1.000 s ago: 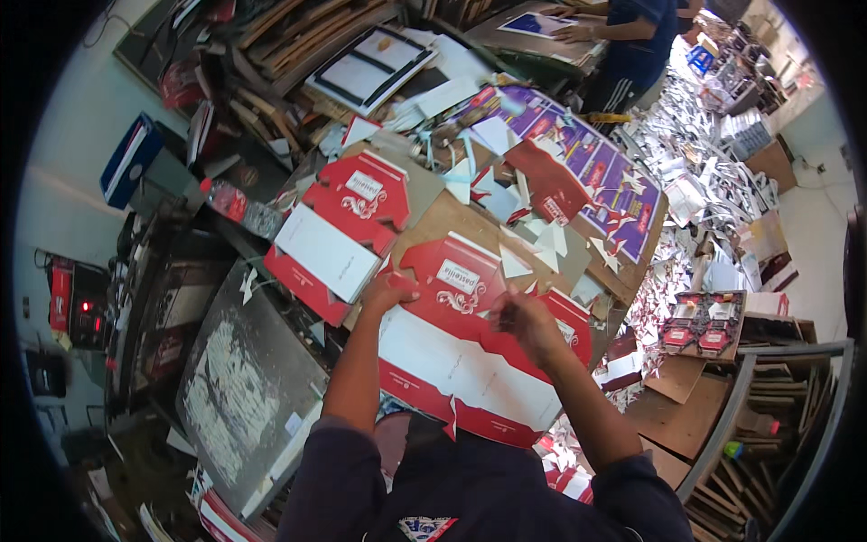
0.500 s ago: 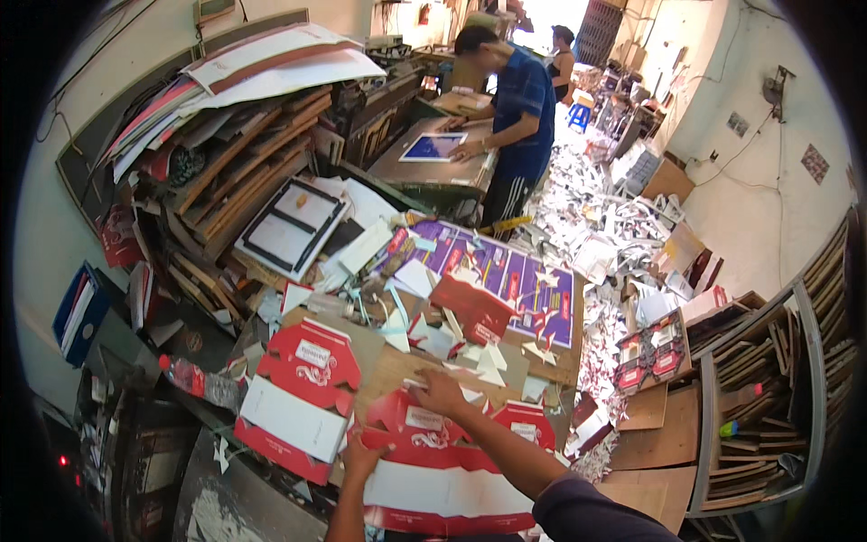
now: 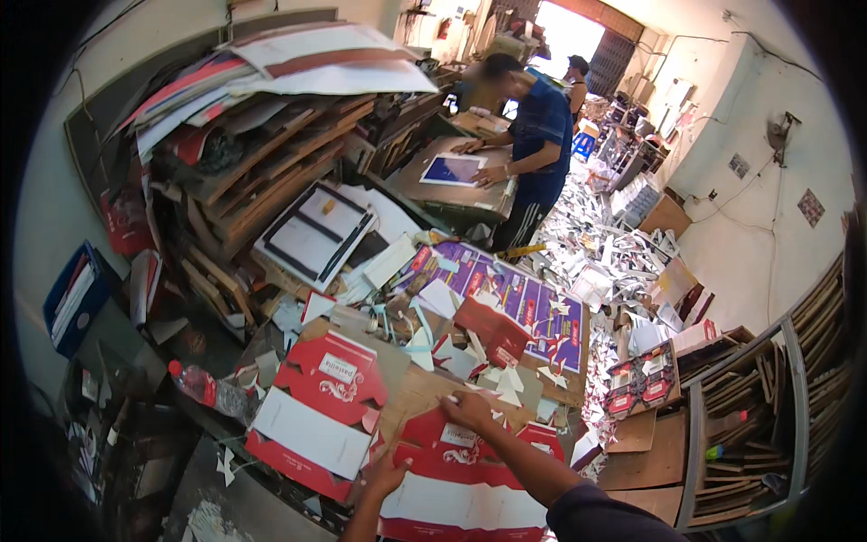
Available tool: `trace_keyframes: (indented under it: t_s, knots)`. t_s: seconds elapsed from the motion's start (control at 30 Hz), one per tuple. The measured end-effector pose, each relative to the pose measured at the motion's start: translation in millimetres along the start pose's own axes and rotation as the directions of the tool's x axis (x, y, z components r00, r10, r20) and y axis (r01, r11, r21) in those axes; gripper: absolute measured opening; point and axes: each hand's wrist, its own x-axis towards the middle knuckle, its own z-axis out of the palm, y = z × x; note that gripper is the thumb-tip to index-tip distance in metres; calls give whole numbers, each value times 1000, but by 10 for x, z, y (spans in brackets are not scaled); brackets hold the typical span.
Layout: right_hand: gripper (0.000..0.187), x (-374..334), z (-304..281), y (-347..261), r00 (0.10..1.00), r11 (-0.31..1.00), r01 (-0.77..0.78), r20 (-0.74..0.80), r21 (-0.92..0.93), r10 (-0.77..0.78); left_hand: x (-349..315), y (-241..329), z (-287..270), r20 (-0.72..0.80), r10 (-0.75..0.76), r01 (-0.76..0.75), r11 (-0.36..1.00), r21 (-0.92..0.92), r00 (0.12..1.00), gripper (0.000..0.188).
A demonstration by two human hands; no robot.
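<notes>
Hands, two: left hand (image 3: 386, 475) at the red-and-white card sheet's (image 3: 465, 499) left edge, grip unclear; right hand (image 3: 467, 411) curled by its top, contents indiscernible; sheet best kept flat on worktable (image 3: 405, 399).

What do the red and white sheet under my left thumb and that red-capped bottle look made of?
The sheet looks like smooth printed card, perhaps slightly glossy: it's thin, with cut notches in its edge. The bottle is probably shiny clear plastic: its body looks see-through, with bright highlights.

Blue binder (image 3: 81, 312), red-capped bottle (image 3: 212, 390), blue stool (image 3: 584, 146), heaped paper scraps (image 3: 582, 248), grey-framed rack (image 3: 798, 397)
</notes>
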Motion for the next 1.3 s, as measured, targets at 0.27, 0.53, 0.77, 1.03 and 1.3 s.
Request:
trace_keyframes:
  t_s: [0.27,0.53,0.77,1.03,1.3]
  knots:
    - [60,319,130,212,986,981,37,169,-191,-4,2,-148,121,21,-81,84,968,-238,996,73]
    - [58,273,28,85,994,1000,4,110,19,-6,-112,-31,-108,196,-198,271,824,-498,960,69]
    - [45,355,-6,155,991,991,120,45,64,-123,-232,317,-39,4,-200,194,944,-266,980,63]
    - [30,-109,183,-583,681,677,728,-1,-109,-732,-232,380,63,-118,-61,43,988,-151,991,58]
    - [28,-265,355,-539,658,663,746,216,-58,-721,-83,27,170,-217,-122,-43,777,-628,969,36]
